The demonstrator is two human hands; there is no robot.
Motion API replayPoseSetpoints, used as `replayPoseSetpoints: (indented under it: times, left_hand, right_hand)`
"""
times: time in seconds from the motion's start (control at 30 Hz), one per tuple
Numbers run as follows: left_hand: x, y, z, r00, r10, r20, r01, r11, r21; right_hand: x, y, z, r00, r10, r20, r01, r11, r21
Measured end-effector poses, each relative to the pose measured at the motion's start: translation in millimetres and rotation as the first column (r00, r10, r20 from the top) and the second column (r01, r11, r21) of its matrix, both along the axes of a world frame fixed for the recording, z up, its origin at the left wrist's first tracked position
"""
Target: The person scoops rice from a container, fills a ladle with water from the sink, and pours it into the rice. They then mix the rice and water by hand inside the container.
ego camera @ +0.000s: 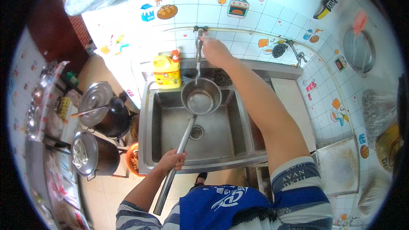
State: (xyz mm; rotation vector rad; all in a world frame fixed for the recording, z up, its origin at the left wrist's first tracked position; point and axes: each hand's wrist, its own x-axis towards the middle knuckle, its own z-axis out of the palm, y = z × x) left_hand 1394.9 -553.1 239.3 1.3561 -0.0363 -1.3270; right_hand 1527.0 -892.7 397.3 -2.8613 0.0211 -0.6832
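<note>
My left hand point(172, 160) is closed around the long metal handle of a round metal ladle point(201, 96). The ladle's bowl is held over the back part of a stainless steel sink point(145, 134), below a wall faucet point(199, 49). Water runs from the faucet's spout towards the bowl. My right hand point(214, 51) is at the top of the faucet, its fingers on the handle; the exact grip is partly hidden. A yellow jug with a red pump point(167, 73) stands at the sink's back left corner.
Left of the sink are a dark wok point(117, 118), a large pot point(108, 155) with a metal lid, and an orange bucket point(130, 163) holding scraps. A second faucet point(298, 55) is on the wall at the right. A pale board point(292, 108) lies right of the basin.
</note>
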Motion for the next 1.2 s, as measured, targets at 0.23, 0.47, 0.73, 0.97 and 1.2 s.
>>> replayPoseSetpoints:
  times: [0.23, 0.47, 0.73, 0.97, 1.2]
  left_hand:
    - [13, -6, -23, 0.998, 0.016, -0.053, -0.018, 0.999, -0.032]
    - [13, -13, -10, 0.999, 0.028, -0.039, -0.029, 0.999, -0.021]
    - [15, -9, -25, 0.999, 0.009, -0.045, -0.011, 0.999, -0.032]
    - [16, -9, -31, 0.999, -0.004, -0.042, 0.003, 1.0, -0.023]
    - [19, -5, -49, 0.998, -0.051, -0.048, 0.049, 0.998, -0.034]
  right_hand:
    - [2, -5, -2, 0.999, 0.029, 0.013, -0.029, 1.0, -0.003]
    - [-1, -13, -2, 0.999, 0.037, 0.021, -0.038, 0.996, 0.076]
    - [-6, -3, 10, 0.997, 0.022, -0.068, -0.013, 0.993, 0.121]
    - [-4, -9, 5, 0.998, 0.033, -0.045, -0.028, 0.993, 0.119]
    - [-9, -1, 15, 0.995, 0.006, -0.099, 0.008, 0.99, 0.143]
